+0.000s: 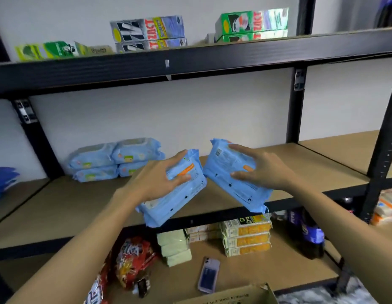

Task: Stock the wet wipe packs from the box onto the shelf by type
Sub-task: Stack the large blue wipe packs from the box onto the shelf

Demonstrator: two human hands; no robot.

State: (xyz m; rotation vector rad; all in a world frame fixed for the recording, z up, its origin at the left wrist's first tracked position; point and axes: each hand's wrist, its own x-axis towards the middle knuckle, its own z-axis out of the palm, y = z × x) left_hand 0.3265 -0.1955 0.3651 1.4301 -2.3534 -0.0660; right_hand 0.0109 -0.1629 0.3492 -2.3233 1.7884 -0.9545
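Note:
My left hand (163,179) grips one blue wet wipe pack (179,205), back side up, over the front edge of the middle shelf (70,207). A second blue wet wipe pack (230,170) is held by my right hand (259,170), tilted and just right of the first. Both packs hang above the shelf board, close together. Several light blue wipe packs (116,160) sit stacked against the wall at the shelf's back left. A corner of the cardboard box (230,296) shows at the bottom edge.
Darker blue packs (4,181) lie at the far left. Boxes (147,34) stand on the top shelf. The lower shelf holds snack bags (133,260), pale green packs (174,246), yellow cartons (245,236), a phone (209,274) and a dark bottle (307,233). A black upright (381,150) stands at right.

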